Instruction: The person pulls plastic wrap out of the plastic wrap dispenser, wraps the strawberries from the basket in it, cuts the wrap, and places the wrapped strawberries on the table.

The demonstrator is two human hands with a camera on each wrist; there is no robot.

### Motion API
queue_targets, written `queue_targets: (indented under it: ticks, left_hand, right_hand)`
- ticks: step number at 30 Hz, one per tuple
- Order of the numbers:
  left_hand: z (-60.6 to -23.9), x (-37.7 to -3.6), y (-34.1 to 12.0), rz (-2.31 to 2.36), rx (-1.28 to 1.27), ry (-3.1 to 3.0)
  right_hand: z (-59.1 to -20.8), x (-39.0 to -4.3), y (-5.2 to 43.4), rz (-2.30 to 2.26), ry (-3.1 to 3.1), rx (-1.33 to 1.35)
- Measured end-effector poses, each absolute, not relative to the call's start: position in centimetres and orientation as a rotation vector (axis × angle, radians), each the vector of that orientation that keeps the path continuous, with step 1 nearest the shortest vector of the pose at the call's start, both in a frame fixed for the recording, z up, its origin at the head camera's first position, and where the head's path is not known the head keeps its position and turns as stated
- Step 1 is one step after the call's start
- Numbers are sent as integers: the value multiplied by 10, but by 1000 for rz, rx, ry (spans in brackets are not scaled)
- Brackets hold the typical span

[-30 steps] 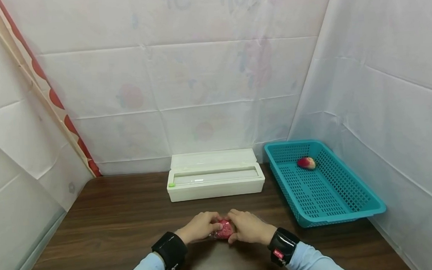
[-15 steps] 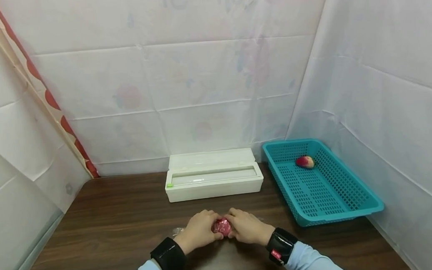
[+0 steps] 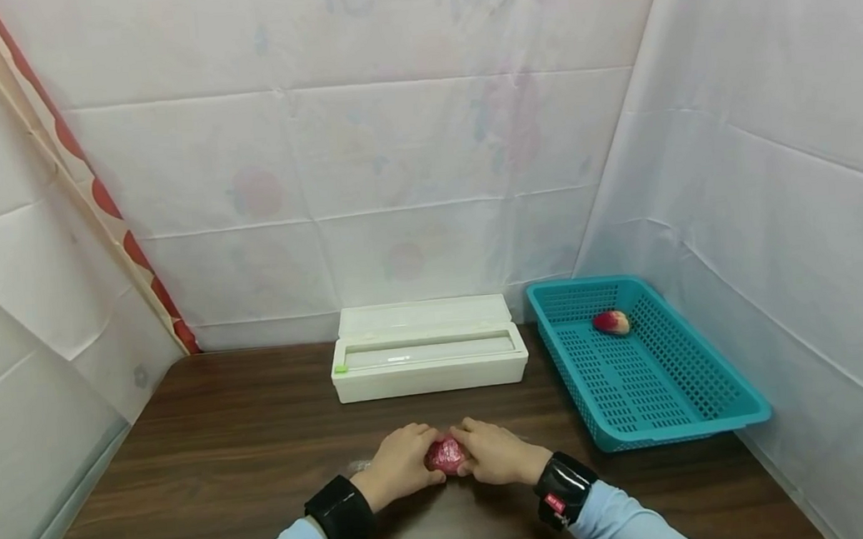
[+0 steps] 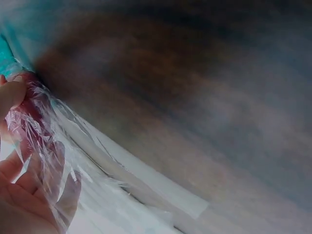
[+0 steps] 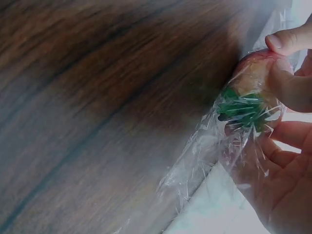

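Observation:
A red fruit with a pale patch (image 3: 446, 455) and green leaves (image 5: 243, 109) sits between my two hands, low over the brown table. Clear plastic wrap (image 5: 200, 141) covers it in crinkled folds. My left hand (image 3: 400, 468) grips its left side; in the left wrist view, the film (image 4: 58, 161) trails loosely across those fingers. From the right, my right hand (image 3: 499, 457) holds it with thumb and fingers, and film hangs over the lower fingers in the right wrist view. The fruit's underside is hidden.
Behind the hands stands a white cling film dispenser (image 3: 432, 378), its lid raised. A turquoise basket (image 3: 639, 441) at the right holds a red and cream piece (image 3: 611, 324). White cloth walls (image 3: 408, 154) border the wooden table (image 3: 212, 468).
The fruit has turned a little between my hands, and its film looks tighter in the head view. My left hand has shifted slightly around it; loose film now shows beyond the left wrist.

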State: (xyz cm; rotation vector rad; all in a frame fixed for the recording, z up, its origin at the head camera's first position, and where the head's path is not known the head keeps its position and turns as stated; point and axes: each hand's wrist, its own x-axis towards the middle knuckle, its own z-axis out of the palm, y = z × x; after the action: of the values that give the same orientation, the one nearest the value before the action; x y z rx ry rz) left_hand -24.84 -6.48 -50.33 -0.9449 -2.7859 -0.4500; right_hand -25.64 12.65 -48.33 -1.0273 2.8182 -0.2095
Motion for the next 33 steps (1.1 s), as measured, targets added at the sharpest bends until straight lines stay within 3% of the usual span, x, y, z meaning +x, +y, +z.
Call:
queue_targets:
  ticks: [8,26,33]
  left_hand:
    - [-504,-249,-64,-449,-934,-2777]
    - [-511,-250,-57,-335,-966,-2757]
    - [-509,-246,-59,-241,-1007,-2728]
  right_hand:
    - [-482,-258,128,-455,2766,-953]
    - [-490,-251,121,-346,2932,-1055]
    - [-492,-257,125,-551,2838,-922]
